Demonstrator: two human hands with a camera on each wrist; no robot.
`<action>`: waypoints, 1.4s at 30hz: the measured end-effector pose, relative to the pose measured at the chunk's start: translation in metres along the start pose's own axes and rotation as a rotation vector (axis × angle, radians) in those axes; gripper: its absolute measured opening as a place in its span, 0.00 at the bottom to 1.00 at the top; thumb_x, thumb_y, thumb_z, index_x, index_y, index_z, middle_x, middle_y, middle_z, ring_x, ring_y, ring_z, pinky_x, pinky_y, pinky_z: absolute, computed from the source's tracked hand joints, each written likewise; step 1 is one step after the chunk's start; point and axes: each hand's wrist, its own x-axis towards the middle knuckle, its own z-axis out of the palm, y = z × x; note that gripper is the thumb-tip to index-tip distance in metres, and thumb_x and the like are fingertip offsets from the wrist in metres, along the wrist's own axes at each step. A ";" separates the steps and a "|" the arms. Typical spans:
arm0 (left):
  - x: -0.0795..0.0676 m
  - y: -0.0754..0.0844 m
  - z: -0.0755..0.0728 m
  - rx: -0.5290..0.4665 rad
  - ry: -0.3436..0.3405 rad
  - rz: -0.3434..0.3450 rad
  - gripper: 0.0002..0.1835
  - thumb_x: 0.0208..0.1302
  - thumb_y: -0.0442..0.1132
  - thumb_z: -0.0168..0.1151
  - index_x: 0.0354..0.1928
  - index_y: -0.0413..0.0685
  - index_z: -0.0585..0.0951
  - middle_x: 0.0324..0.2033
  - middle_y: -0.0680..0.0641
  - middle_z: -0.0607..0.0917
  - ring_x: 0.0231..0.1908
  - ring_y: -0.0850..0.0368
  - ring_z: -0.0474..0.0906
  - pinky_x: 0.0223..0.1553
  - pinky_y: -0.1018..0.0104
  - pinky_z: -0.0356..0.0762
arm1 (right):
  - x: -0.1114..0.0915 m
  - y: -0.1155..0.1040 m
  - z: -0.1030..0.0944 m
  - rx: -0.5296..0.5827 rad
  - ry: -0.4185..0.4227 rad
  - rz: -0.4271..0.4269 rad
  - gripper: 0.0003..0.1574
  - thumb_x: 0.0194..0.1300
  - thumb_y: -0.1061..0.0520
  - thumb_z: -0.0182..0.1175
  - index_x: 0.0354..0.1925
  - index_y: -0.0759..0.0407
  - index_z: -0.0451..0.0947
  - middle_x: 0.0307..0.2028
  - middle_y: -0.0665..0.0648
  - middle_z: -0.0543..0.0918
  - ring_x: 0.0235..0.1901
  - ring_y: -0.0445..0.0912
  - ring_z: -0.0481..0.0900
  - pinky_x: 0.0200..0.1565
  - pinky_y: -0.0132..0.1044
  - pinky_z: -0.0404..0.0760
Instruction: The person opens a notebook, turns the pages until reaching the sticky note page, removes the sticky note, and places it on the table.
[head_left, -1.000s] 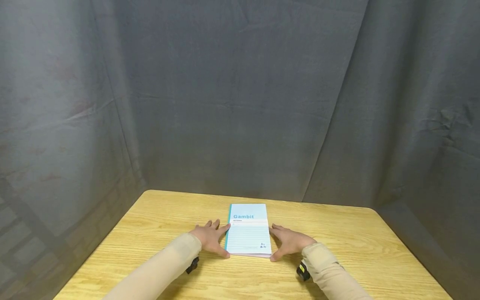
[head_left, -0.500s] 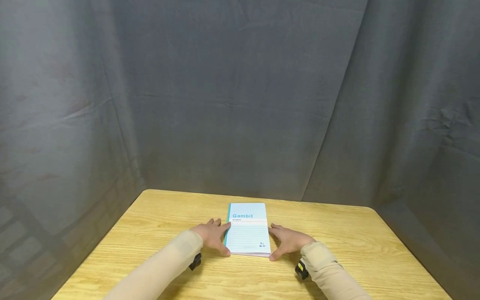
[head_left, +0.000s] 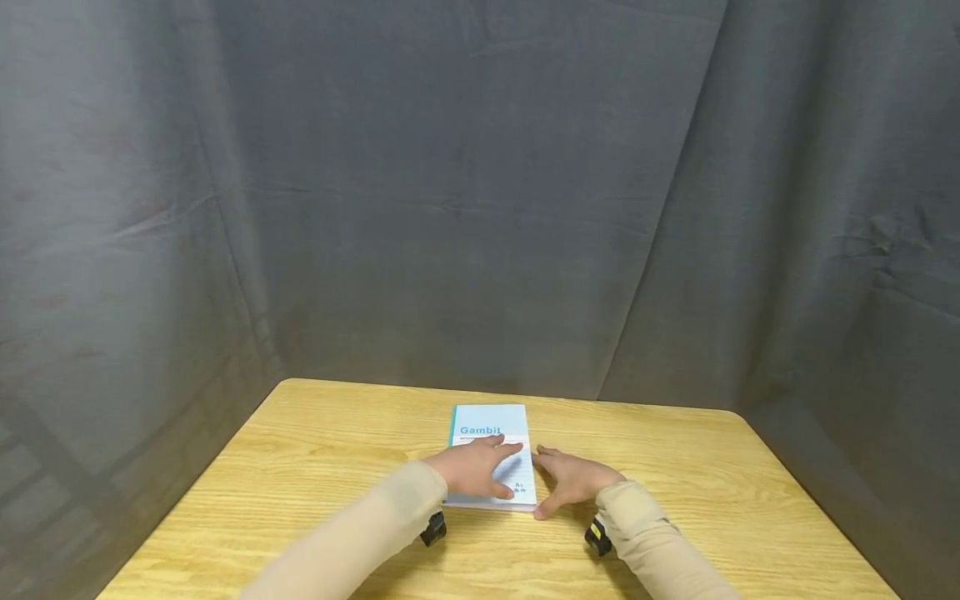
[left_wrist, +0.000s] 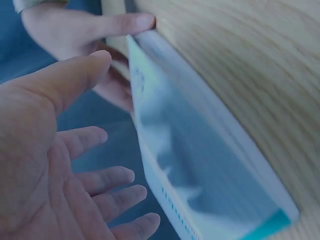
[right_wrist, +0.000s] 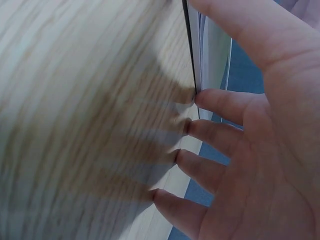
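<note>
A pale blue and white notebook (head_left: 489, 417) marked "Gambit" lies closed on the table, its teal spine (left_wrist: 270, 226) on the left. My left hand (head_left: 472, 468) hovers above the lower half of the cover with fingers spread. In the left wrist view a gap shows between the left fingertips (left_wrist: 140, 192) and the cover, which carries the hand's shadow. Along the notebook's right edge rests my right hand (head_left: 573, 479). Its thumb is at the near right corner, and its extended fingertips (right_wrist: 162, 195) touch the tabletop, the index finger right at the page edges.
The wood-grain table (head_left: 675, 450) has rounded far corners. Grey curtains (head_left: 465, 208) enclose it at the back and both sides. Small black devices, such as the right wrist camera (head_left: 597, 537), sit under each wrist below beige sleeves (head_left: 360, 533).
My left hand has lifted from the notebook's spine side and moved right, over the cover. The right hand stays at the right edge. The head view has shifted slightly.
</note>
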 end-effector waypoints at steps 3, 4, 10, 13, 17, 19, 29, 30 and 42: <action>0.005 0.007 0.004 0.032 -0.014 0.007 0.42 0.57 0.61 0.65 0.72 0.67 0.61 0.72 0.47 0.62 0.71 0.51 0.60 0.63 0.48 0.67 | 0.000 -0.001 0.000 0.002 -0.009 0.002 0.65 0.45 0.40 0.75 0.72 0.62 0.56 0.73 0.68 0.53 0.71 0.66 0.53 0.65 0.65 0.57; 0.006 0.008 0.006 0.043 -0.019 0.014 0.42 0.57 0.61 0.65 0.72 0.68 0.61 0.72 0.47 0.62 0.70 0.51 0.60 0.63 0.48 0.68 | -0.001 -0.002 -0.001 0.005 -0.010 0.001 0.64 0.45 0.40 0.75 0.72 0.63 0.56 0.73 0.68 0.52 0.71 0.66 0.53 0.65 0.65 0.57; 0.014 0.014 0.015 0.086 -0.051 0.015 0.42 0.55 0.61 0.66 0.72 0.68 0.61 0.71 0.47 0.63 0.70 0.51 0.61 0.62 0.48 0.69 | 0.000 -0.001 0.000 0.008 -0.005 -0.007 0.62 0.45 0.41 0.75 0.70 0.64 0.59 0.73 0.69 0.53 0.71 0.66 0.54 0.65 0.64 0.57; 0.016 0.017 0.017 0.106 -0.059 0.005 0.41 0.55 0.60 0.67 0.71 0.68 0.63 0.71 0.47 0.64 0.69 0.50 0.63 0.61 0.49 0.70 | -0.001 -0.001 -0.001 0.012 -0.004 -0.006 0.63 0.45 0.41 0.75 0.71 0.63 0.58 0.72 0.69 0.53 0.70 0.66 0.54 0.65 0.65 0.57; 0.017 0.019 0.018 0.152 -0.067 0.006 0.38 0.55 0.59 0.67 0.69 0.67 0.66 0.70 0.48 0.66 0.68 0.51 0.65 0.61 0.51 0.71 | -0.001 -0.003 -0.001 0.014 -0.007 0.003 0.64 0.45 0.41 0.75 0.72 0.63 0.57 0.72 0.69 0.53 0.70 0.66 0.54 0.64 0.65 0.58; 0.018 0.020 0.018 0.171 -0.070 0.010 0.37 0.56 0.59 0.66 0.68 0.67 0.67 0.69 0.48 0.66 0.67 0.51 0.65 0.60 0.52 0.71 | -0.001 -0.003 -0.001 0.014 -0.008 0.009 0.64 0.45 0.41 0.75 0.71 0.63 0.57 0.73 0.69 0.53 0.70 0.66 0.54 0.64 0.65 0.59; 0.019 0.027 0.015 0.243 -0.103 0.032 0.30 0.57 0.58 0.66 0.63 0.80 0.70 0.66 0.50 0.71 0.64 0.51 0.69 0.53 0.51 0.77 | -0.001 -0.002 -0.002 -0.011 -0.017 -0.014 0.64 0.47 0.39 0.74 0.72 0.64 0.56 0.72 0.70 0.53 0.70 0.67 0.54 0.65 0.64 0.58; 0.019 0.027 0.015 0.243 -0.104 0.033 0.30 0.57 0.58 0.66 0.63 0.80 0.71 0.65 0.50 0.71 0.63 0.52 0.70 0.53 0.52 0.77 | -0.001 -0.002 -0.002 -0.012 -0.019 -0.015 0.64 0.47 0.39 0.74 0.72 0.64 0.56 0.72 0.70 0.53 0.70 0.67 0.54 0.65 0.64 0.58; 0.021 0.027 0.014 0.206 -0.077 0.061 0.28 0.54 0.54 0.70 0.59 0.76 0.75 0.56 0.53 0.76 0.53 0.56 0.76 0.48 0.56 0.80 | 0.000 0.000 -0.001 0.009 -0.005 -0.018 0.64 0.46 0.41 0.75 0.72 0.63 0.57 0.72 0.70 0.54 0.71 0.66 0.54 0.66 0.63 0.57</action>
